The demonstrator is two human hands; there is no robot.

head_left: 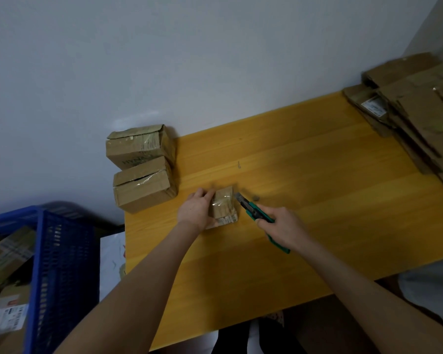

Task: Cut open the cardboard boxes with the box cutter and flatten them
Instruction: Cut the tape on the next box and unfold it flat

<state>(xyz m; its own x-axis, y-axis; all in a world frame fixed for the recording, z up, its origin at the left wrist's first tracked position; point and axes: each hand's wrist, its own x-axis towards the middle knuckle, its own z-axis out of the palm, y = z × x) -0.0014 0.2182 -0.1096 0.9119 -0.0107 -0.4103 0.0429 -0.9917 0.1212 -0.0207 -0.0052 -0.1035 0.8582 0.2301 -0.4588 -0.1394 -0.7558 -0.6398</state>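
While both forearms reach up from the bottom edge of the frame, we read this as the cutting step on one small box, with no cut showing yet. Lower left, a blue crate (59,264) holds more parcels beside the tabletop (317,187).

Mid-frame, the right grip (281,226) is wrapped round the green box cutter (251,209). The handle tail pokes out behind the palm and the blade end is angled up-left at the right side of the small box (224,204). Touching or just short, we can't tell. The left grip (196,209) is curled round that box's left side and pins it to the tabletop. The box sits at frame centre, wrapped in clear tape.

Next move, our call: run the blade shallow along the tape seam, with the holding fingers out of its line.

Further back, left of centre, two sealed boxes (143,185) sit touching each other at the tabletop's left edge. Upper right, a flattened cardboard pile (407,111) lies on the far corner.
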